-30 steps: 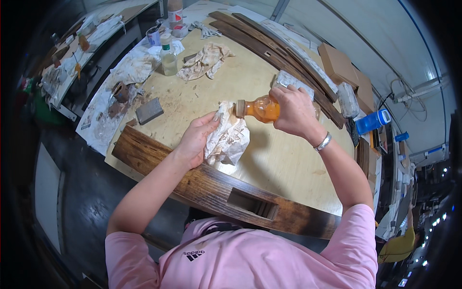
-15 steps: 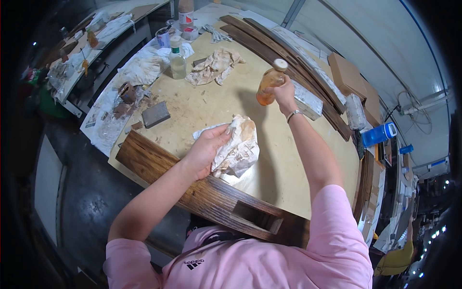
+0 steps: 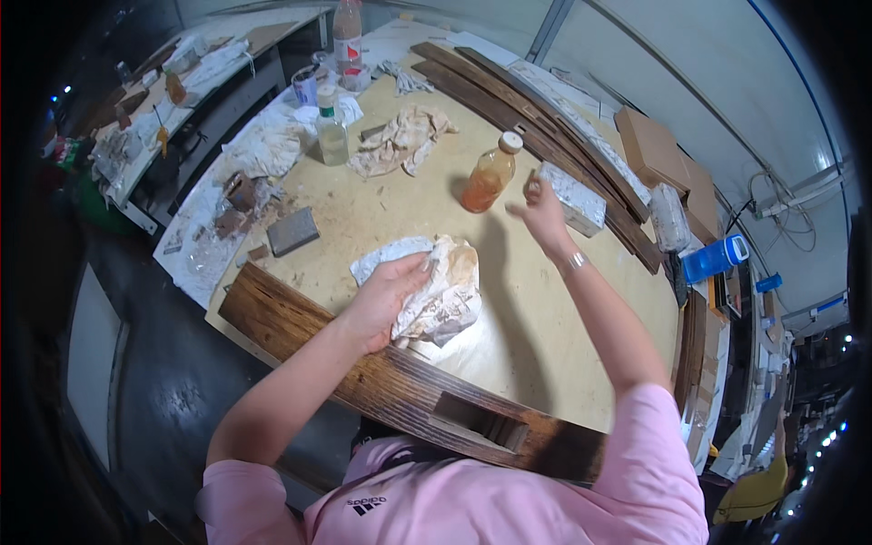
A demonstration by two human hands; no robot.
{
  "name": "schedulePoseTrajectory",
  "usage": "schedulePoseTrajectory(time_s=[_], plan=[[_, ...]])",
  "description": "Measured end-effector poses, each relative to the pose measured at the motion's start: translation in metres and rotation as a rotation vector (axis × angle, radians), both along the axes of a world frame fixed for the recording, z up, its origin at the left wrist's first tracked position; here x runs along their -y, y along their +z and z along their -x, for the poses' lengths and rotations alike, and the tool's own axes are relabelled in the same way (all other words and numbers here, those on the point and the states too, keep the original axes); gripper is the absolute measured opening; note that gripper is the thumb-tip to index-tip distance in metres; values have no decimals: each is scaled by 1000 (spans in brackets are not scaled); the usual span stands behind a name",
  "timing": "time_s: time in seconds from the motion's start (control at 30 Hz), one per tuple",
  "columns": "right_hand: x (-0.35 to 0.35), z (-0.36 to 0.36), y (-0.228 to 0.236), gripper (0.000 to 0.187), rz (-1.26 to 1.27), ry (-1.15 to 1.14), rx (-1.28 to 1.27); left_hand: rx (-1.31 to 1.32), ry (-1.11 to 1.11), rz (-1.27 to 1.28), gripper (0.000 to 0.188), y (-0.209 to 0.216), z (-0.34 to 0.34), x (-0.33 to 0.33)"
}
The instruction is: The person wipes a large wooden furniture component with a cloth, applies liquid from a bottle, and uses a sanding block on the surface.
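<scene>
My left hand (image 3: pixel 389 295) grips a crumpled, stained white rag (image 3: pixel 441 292) above a dark brown wooden board (image 3: pixel 377 377). That board lies along the near edge of the table and has a rectangular slot cut through it. A clear bottle of amber liquid with a white cap (image 3: pixel 490 173) stands upright on the table. Just right of it, my right hand (image 3: pixel 543 216) is apart from the bottle, fingers partly curled and spaced, with nothing in them. Behind the held rag lies a pale cloth (image 3: pixel 386 254) on the tabletop.
A grey block (image 3: pixel 292 232) and a stained cloth (image 3: pixel 404 141) lie farther back, near a green-collared bottle (image 3: pixel 332 136). Long dark boards (image 3: pixel 536 127) run along the far right, beside a whitish block (image 3: pixel 570 198). A blue jug (image 3: pixel 713 259) is at the right.
My right hand has let go of the amber bottle, which now stands on the table slightly left and nearer. My left hand still holds the rag, shifted only slightly.
</scene>
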State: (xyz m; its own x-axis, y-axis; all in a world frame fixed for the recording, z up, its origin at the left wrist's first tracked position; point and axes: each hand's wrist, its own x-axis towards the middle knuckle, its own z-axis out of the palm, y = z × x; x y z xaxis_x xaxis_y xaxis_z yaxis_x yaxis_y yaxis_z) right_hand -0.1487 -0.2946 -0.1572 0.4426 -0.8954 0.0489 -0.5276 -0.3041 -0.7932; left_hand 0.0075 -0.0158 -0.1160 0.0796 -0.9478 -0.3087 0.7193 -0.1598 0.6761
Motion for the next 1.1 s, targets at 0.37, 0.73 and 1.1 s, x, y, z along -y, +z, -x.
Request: schedulePoseTrajectory(time_s=[0.37,0.73,1.1], plan=[[-253,194,111,102,43,514,-378,515,546,313,31,111,-81,-85],[-319,203,80,108,300,318,-585,2277,88,284,30,19,-24,-136],[-321,209,76,104,327,303,-557,2165,337,417,33,-12,47,-160]])
